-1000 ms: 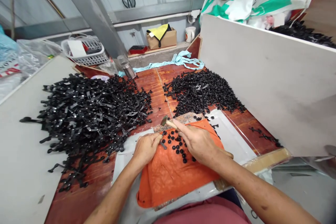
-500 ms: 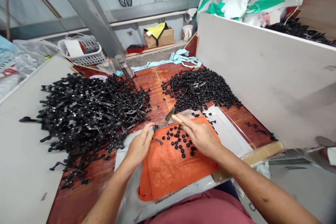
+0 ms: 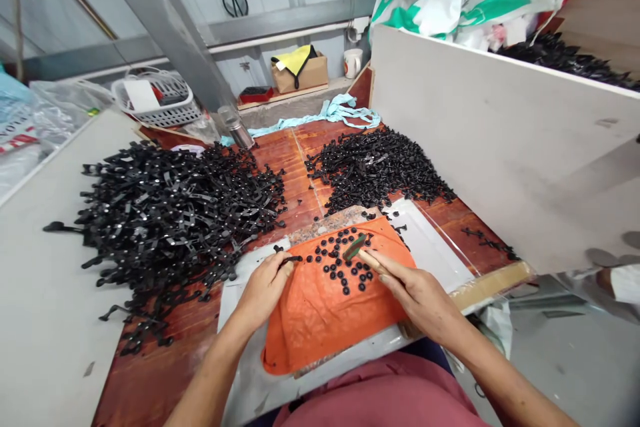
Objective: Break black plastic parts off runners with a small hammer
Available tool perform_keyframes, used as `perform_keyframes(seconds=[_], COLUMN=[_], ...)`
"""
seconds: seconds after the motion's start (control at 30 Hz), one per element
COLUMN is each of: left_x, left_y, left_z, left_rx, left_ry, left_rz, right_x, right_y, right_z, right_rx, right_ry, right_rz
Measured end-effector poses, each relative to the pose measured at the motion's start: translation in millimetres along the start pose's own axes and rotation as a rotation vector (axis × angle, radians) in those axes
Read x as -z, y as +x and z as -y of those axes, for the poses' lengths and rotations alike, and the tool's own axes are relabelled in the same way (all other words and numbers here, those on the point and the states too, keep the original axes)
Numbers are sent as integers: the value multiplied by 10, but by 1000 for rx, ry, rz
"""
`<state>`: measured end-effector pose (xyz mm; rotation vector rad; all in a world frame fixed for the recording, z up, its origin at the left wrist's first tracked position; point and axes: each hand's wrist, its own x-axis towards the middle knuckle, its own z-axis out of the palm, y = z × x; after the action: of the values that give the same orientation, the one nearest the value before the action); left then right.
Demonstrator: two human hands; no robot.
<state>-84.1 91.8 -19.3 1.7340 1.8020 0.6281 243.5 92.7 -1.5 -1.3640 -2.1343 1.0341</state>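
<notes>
On the orange cloth [image 3: 320, 320] at the near edge of the worktop [image 3: 295, 167], the left hand [image 3: 263, 290] pinches one thin black strip [image 3: 289, 259], keeping it flat. The right hand [image 3: 423, 297] is closed around a small hammer [image 3: 361, 252], its head resting over the loose black caps [image 3: 345, 267], probably gathered there for easy reach.

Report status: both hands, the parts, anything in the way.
Left hand pinching black strip. Right hand gripping small hammer over round caps on orange cloth. Nothing in the way.
</notes>
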Motion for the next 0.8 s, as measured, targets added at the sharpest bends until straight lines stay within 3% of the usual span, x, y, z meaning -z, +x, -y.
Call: perform_keyframes(seconds=[0.6,0.8], left_x=[-220,-289], left_y=[16,-2], left_z=[-45,11], left_rx=[41,-1], left_ry=[410,456], left_rz=[11,-55], right_x=[-54,-74], right_y=[-29,-8], right_z=[-55,-19], right_rx=[-41,-27], right_ry=[-43,-40], right_rz=[23,21])
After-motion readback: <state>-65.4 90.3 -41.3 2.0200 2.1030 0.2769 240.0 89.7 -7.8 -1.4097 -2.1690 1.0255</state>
